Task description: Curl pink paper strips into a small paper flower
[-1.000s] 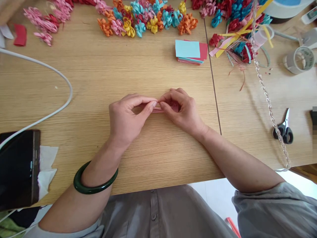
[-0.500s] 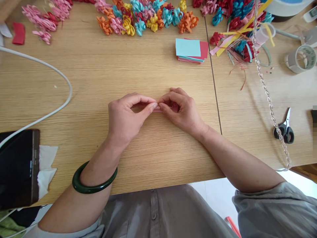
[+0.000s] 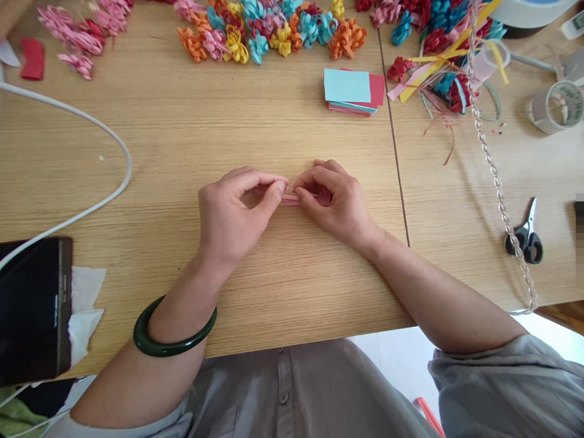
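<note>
Both hands meet at the middle of the wooden table over a small folded pink paper strip. My left hand pinches the strip's left end between thumb and forefinger. My right hand pinches its right part, fingers curled over it. Most of the strip is hidden under the fingers. A dark green bangle sits on my left wrist.
Many curled paper flowers in several colours lie along the far edge. A stack of coloured paper squares lies behind my right hand. Scissors, a chain and tape rolls are at the right; a white cable and a dark phone at the left.
The hands have stayed in place; the fingertips shifted slightly along the pink strip, my left thumb pressing a bit further over it.
</note>
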Available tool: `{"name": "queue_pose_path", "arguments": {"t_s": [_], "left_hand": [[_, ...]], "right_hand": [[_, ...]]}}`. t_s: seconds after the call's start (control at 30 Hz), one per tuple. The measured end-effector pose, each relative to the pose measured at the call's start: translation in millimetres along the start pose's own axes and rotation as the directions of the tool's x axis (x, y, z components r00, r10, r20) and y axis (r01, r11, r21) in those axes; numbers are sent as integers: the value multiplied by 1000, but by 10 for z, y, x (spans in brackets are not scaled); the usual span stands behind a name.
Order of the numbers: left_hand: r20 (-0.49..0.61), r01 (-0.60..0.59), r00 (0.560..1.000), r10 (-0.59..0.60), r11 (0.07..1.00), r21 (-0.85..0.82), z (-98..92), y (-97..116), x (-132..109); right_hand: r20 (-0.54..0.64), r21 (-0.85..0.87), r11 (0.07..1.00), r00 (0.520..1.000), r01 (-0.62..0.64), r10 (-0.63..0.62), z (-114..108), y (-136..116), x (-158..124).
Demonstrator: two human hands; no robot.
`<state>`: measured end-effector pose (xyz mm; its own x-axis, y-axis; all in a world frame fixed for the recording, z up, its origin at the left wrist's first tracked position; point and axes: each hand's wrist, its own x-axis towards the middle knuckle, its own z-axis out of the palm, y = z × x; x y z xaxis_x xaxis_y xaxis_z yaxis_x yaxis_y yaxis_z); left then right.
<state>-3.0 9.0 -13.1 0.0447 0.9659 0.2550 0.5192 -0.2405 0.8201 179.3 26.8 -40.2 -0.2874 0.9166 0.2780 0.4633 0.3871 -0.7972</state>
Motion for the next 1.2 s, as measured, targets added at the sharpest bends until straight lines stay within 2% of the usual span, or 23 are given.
{"name": "queue_pose_path", "arguments": {"t_s": [0.13,0.37,0.77,1.2], "left_hand": [[53,9,999,-7,999,-46,-19,-3,16],[34,-36,999,37,999,-11,7,-41,7],[50,66,997,-65,997,-25,-7,-48,-16],[32,67,997,-67,998,-3,-23,-60,9]], "right_hand": [[-13,5,1000,1000,-5,5,1,-1,1],[-1,5,1000,1000,18,-18,-2,3,-3],[26,-22,999,999,30,-29,-11,-3,-4],[70,-54,986,986,159,-155,-12,25,-11]]}}
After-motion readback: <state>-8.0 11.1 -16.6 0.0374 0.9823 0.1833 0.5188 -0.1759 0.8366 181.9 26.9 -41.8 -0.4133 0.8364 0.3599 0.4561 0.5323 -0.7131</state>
